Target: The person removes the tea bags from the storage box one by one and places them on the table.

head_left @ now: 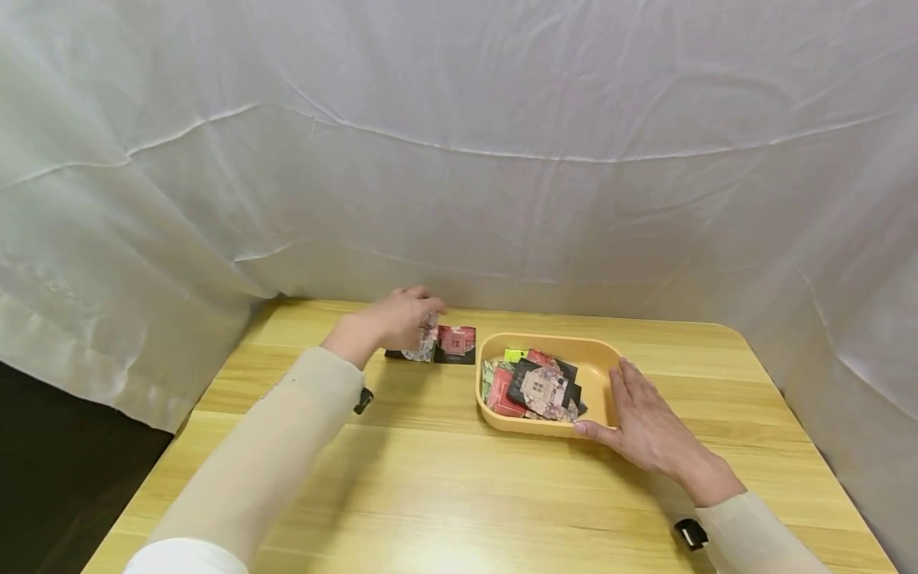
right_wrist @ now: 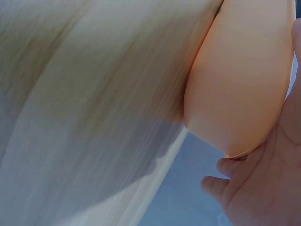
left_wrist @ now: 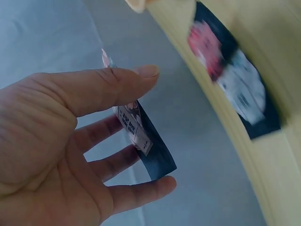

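My left hand [head_left: 402, 319] is at the far left of the table in the head view. In the left wrist view, its thumb and fingers pinch a flat black packet [left_wrist: 157, 155] with a pale floral label. Two packets lie end to end on the table close by: a red-and-black packet [head_left: 455, 343] and a black one with a whitish floral print [left_wrist: 244, 89]. My right hand [head_left: 649, 422] rests against the right end of a yellow-orange tray [head_left: 548, 428], fingers extended along that end and thumb at the near rim.
Several packets [head_left: 541, 387], black, red, green and floral, are heaped in the left part of the tray. A pale curtain [head_left: 502, 199] hangs behind the wooden table [head_left: 430, 494] and down both sides. Dark space [head_left: 64, 454] shows beyond the left edge.
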Demonstrator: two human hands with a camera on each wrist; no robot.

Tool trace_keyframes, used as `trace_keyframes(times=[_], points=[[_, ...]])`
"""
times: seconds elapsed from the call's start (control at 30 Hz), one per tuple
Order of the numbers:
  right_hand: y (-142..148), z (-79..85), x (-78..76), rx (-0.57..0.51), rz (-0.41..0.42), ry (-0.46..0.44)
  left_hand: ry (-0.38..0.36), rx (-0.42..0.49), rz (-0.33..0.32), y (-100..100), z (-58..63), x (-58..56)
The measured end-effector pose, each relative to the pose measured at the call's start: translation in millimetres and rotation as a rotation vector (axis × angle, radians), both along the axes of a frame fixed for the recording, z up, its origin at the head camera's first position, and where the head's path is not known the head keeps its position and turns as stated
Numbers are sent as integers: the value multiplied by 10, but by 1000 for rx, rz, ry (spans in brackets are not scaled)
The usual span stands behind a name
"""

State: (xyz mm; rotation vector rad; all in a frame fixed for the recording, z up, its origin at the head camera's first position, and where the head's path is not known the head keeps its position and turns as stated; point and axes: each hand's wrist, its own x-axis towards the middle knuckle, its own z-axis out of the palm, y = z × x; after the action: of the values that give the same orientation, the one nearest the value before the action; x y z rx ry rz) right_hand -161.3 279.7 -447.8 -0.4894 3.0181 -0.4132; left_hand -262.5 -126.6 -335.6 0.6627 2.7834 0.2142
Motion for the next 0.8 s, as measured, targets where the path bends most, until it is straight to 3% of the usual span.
trace_keyframes(times=[0.37, 0.6, 0.8], points=[[8, -5, 32, -11, -4, -9, -66, -29, 58, -555, -195, -160], [11, -3, 57, -11, -4, 8, -53, -50, 53, -696, -324, -203], [9, 17, 84, -4, -5, 6, -86, -55, 63, -778, -467, -227]])
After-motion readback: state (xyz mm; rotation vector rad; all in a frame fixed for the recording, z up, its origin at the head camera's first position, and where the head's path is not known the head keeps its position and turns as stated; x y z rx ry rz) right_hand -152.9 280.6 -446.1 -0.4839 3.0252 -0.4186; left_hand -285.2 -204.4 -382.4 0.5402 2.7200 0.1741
